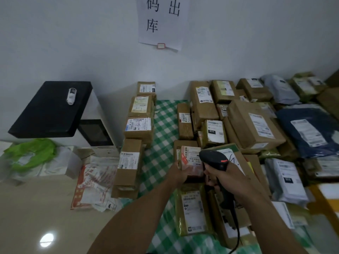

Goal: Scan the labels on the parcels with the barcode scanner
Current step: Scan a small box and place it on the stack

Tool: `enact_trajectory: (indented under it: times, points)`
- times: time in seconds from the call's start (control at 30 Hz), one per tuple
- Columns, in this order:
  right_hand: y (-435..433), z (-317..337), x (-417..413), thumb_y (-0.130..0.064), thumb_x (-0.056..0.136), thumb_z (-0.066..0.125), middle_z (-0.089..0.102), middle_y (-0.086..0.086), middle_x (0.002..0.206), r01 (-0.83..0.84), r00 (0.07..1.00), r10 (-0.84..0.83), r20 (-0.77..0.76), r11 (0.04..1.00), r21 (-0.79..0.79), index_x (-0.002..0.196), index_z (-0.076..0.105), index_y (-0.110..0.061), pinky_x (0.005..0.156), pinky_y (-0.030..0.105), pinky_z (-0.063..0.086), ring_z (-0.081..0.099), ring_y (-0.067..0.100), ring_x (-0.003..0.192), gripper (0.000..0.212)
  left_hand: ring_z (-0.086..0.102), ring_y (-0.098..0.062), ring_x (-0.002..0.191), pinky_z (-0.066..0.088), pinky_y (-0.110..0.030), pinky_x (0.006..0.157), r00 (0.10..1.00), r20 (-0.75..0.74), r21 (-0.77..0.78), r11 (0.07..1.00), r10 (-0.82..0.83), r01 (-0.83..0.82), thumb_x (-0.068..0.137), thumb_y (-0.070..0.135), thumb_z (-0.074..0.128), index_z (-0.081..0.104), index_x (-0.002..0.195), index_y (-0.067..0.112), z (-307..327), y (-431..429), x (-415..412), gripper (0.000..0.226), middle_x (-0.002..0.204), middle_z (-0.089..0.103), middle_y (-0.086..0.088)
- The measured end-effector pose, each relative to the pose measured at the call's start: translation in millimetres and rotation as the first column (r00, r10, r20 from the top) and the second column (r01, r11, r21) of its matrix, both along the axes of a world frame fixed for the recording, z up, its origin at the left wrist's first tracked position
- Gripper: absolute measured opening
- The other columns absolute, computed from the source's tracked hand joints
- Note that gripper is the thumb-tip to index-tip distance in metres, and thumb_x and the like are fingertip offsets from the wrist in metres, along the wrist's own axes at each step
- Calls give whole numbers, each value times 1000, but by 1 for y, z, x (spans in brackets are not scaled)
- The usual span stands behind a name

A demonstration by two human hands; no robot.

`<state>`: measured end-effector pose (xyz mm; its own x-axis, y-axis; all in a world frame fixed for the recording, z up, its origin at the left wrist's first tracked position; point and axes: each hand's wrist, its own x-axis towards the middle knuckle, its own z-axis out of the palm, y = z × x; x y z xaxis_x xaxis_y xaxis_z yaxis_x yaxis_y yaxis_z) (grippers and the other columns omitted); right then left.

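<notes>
My right hand (226,177) grips a black barcode scanner (214,159) with a red trigger light, its head pointing left at a small brown parcel (190,158). That parcel has a white label and a red tag, and my left hand (180,173) holds it up from below and the left, label facing the scanner. The scanner's cable (236,233) runs down toward the bottom edge. Many more brown boxes with white labels lie around, such as a large one (255,125) behind the scanner.
A green checked cloth (163,129) covers the table. A row of brown boxes (139,125) runs along its left side. Grey and dark blue mailer bags (310,131) pile up on the right. A black-topped machine (53,109) stands at left, with plastic bags in front.
</notes>
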<state>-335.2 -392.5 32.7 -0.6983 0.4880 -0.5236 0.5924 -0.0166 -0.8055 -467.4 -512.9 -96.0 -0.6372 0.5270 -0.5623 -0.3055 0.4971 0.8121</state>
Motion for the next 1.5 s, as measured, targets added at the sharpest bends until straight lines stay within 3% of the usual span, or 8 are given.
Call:
enact_trajectory:
  times: [0.17, 0.33, 0.57, 0.7, 0.9, 1.07, 1.3, 1.5]
  points:
    - [1, -7, 3, -28, 98, 70, 70, 8, 75, 20, 1000, -20, -20, 1000, -7, 104, 71, -12, 55, 27, 46, 68, 17, 64, 17, 61, -13, 109, 45, -25, 91, 1000, 0, 4, 1000, -1, 1, 102, 22, 62, 57, 140, 21, -2, 3, -3, 39, 131, 66, -1]
    - [-3, -9, 0, -30, 98, 71, 75, -1, 78, 41, 998, -42, -51, 999, -20, 112, 71, -13, 58, 29, 49, 71, 17, 69, 22, 72, -19, 102, 59, -33, 84, 942, 294, 184, 957, 165, -225, 103, 17, 60, 63, 131, 19, 16, -25, -11, 28, 114, 75, -3]
    - [-35, 1, -20, -43, 92, 75, 75, -13, 89, 120, 965, -105, -242, 992, 48, 113, 69, -32, 73, 31, 59, 72, 8, 82, 24, 68, -15, 118, 55, -45, 100, 992, 54, 366, 922, 116, -128, 102, 35, 63, 54, 143, 37, 50, -79, 15, 42, 131, 70, 7]
    - [-51, 8, -28, -55, 84, 78, 79, -11, 99, 90, 965, -76, -253, 995, 47, 115, 73, -34, 89, 44, 60, 76, 10, 93, 38, 71, -15, 112, 60, -36, 89, 985, 32, 404, 899, 172, -170, 88, 37, 82, 52, 141, 45, 65, -97, 31, 61, 123, 73, 9]
    - [-66, 29, -40, -31, 95, 74, 79, -17, 93, 1, 948, -14, -318, 999, -41, 110, 71, -33, 78, 29, 59, 75, 1, 86, 15, 67, -14, 120, 57, -27, 91, 975, -54, 492, 855, 214, -161, 96, 10, 70, 32, 156, 33, 80, -107, 35, 74, 134, 69, 6]
    - [-72, 43, -51, -26, 93, 77, 79, -11, 99, 7, 934, -39, -355, 996, -91, 117, 69, -33, 87, 43, 63, 76, 12, 93, 26, 63, -4, 122, 57, -32, 96, 949, -151, 468, 866, 276, -178, 90, 23, 80, 27, 150, 59, 82, -117, 21, 88, 137, 64, 15]
    - [-80, 63, -61, -37, 95, 73, 75, -12, 107, -196, 939, 218, -265, 975, 106, 129, 62, -38, 70, 29, 61, 75, 8, 88, 35, 57, -8, 130, 51, -41, 109, 831, -244, 454, 816, 500, -358, 93, 27, 77, 26, 157, 46, 97, -113, -12, 84, 148, 54, 9]
    - [-86, 74, -67, -35, 98, 70, 79, -5, 89, -298, 929, 312, -197, 949, 101, 122, 62, -39, 71, 31, 57, 76, 13, 73, 25, 55, -2, 131, 50, -40, 110, 765, -359, 424, 824, 534, -376, 94, 36, 73, 10, 144, 73, 99, -120, -32, 89, 147, 52, 19]
